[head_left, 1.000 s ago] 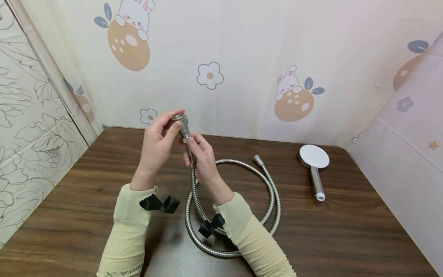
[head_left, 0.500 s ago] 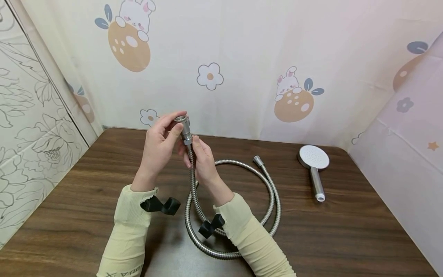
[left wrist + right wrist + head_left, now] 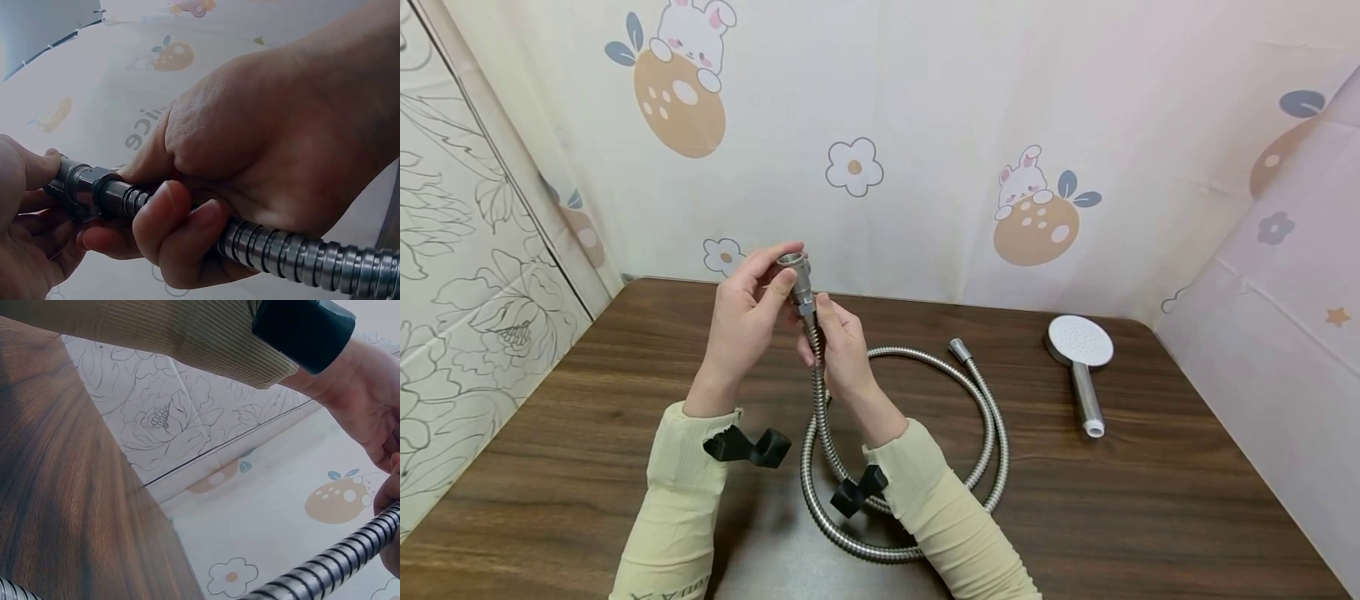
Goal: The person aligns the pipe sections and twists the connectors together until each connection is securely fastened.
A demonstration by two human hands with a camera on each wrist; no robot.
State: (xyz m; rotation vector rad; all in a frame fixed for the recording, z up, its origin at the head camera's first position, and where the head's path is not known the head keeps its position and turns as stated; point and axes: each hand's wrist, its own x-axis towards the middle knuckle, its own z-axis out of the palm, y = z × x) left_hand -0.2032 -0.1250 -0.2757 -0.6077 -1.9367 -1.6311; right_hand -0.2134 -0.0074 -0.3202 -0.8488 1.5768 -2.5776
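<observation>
Two pieces, metal connector [image 3: 802, 280] and shower hose [image 3: 822, 407], meet above our desk [image 3: 1120, 517] as we apparently tighten their joint, left hand [image 3: 741, 312] pinching the connector between its fingers, right hand [image 3: 846, 348] curled round the hose, the next twist likely needing alignment.

Wood-grain table [image 3: 1157, 508] bearing loops of metal hose [image 3: 1003, 450], shower head [image 3: 1081, 350].

Hose [image 3: 872, 552] mostly lies looped on the table [image 3: 1187, 500], curtain [image 3: 925, 100] behind, shower head [image 3: 1079, 342] off right. Left hand [image 3: 745, 307] is on the fitting [image 3: 801, 279] up top, right hand [image 3: 846, 354] just below it.
</observation>
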